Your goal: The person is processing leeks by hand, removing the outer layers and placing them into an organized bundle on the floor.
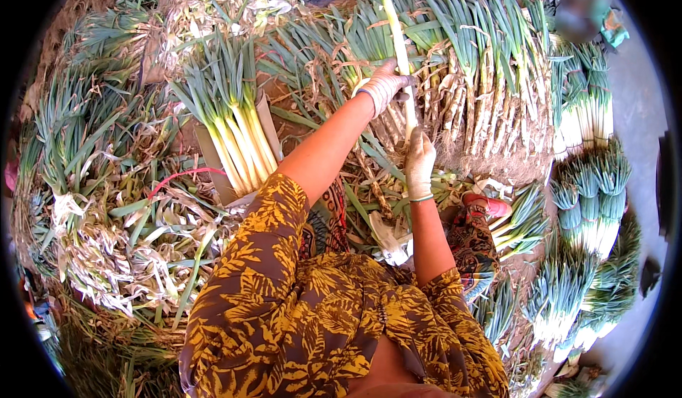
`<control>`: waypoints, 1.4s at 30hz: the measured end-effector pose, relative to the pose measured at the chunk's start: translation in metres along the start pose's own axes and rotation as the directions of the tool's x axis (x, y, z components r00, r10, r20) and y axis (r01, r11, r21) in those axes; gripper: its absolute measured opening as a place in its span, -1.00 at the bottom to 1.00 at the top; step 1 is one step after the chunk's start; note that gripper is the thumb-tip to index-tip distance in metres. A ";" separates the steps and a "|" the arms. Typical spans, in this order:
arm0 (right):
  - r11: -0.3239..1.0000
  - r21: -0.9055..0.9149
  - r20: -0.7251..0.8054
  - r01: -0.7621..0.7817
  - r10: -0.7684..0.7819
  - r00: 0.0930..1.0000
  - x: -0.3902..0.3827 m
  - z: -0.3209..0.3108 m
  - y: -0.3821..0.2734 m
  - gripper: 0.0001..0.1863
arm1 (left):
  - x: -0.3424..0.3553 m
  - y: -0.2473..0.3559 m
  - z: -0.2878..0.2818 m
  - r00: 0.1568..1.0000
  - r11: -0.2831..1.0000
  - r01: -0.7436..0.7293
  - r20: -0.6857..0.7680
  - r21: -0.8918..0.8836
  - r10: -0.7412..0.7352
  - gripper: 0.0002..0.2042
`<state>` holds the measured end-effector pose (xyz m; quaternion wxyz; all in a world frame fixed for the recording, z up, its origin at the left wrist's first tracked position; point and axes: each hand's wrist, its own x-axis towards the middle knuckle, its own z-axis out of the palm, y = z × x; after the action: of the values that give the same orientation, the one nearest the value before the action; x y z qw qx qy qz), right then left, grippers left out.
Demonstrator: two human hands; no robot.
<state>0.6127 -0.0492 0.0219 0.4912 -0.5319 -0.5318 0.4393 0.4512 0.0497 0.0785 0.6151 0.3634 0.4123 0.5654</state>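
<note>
A long green onion (398,36) is held slanting upright in front of me, its white stalk pale and smooth and its green leaves running past the top edge. My left hand (387,87), in a white glove with dark fingertips, is closed around the middle of the stalk. Lower down, my gloved right hand (420,160) grips the stalk's bottom end, hiding the root tip. Behind both hands lie many unpeeled green onions (483,93) with dry brown skins and roots toward me. Left of my left arm, a bunch of clean white-stalked onions (238,139) rests on a board (213,160).
Stripped skins and leaves (106,256) heap at the left, with a red cord (181,176) across them. Tied onion bundles (597,206) line the right side beside grey floor (632,78). Loose onions (518,220) lie near a pink shoe (490,205).
</note>
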 end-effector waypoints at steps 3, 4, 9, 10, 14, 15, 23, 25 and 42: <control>0.990 0.129 -0.015 -0.051 0.054 0.998 0.000 0.005 0.008 -0.59 | -0.004 0.007 0.000 0.999 1.000 -0.026 -0.019 0.018 0.026 -0.39; 0.984 0.155 -0.009 -0.085 0.087 0.996 0.001 0.004 0.015 -0.60 | -0.003 0.005 0.001 0.999 0.999 -0.035 -0.009 0.028 0.035 -0.39; 0.985 -0.160 0.175 -0.064 0.092 0.980 -0.011 -0.030 0.118 -0.70 | 0.000 0.021 -0.001 0.981 0.979 -0.176 -0.096 -0.102 0.166 -0.44; 0.964 -0.250 0.209 -0.085 0.139 0.968 -0.021 -0.038 0.149 -0.70 | 0.001 0.036 -0.013 0.974 0.983 -0.184 -0.131 0.008 0.183 -0.43; 0.725 -0.677 0.447 0.127 0.267 0.854 -0.096 -0.089 0.228 -0.69 | -0.018 0.086 -0.095 0.870 0.888 -0.322 -0.265 0.329 0.415 -0.45; 0.729 -0.618 0.339 -0.295 0.585 0.737 -0.114 -0.094 0.223 -0.70 | -0.018 0.087 -0.118 0.843 0.871 -0.370 -0.277 0.324 0.461 -0.52; 0.621 -0.532 0.252 -0.576 0.766 0.592 -0.148 -0.101 0.213 -0.82 | -0.118 0.055 -0.367 0.765 0.848 0.002 -0.548 0.530 0.340 -0.51; 0.626 -0.572 0.257 -0.529 0.750 0.610 -0.148 -0.101 0.224 -0.81 | -0.140 0.021 -0.376 0.731 0.921 0.027 -0.636 0.388 0.246 -0.52; 0.981 -0.158 0.800 0.115 0.059 0.597 0.003 0.171 0.011 -0.49 | -0.128 -0.038 -0.323 0.815 0.873 -0.330 -0.575 -0.359 0.071 -0.62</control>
<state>0.4449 -0.0364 -0.0115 0.1531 -0.3144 -0.7438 0.5696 0.1673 -0.0878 -0.0720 0.4732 0.0803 0.3880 0.7868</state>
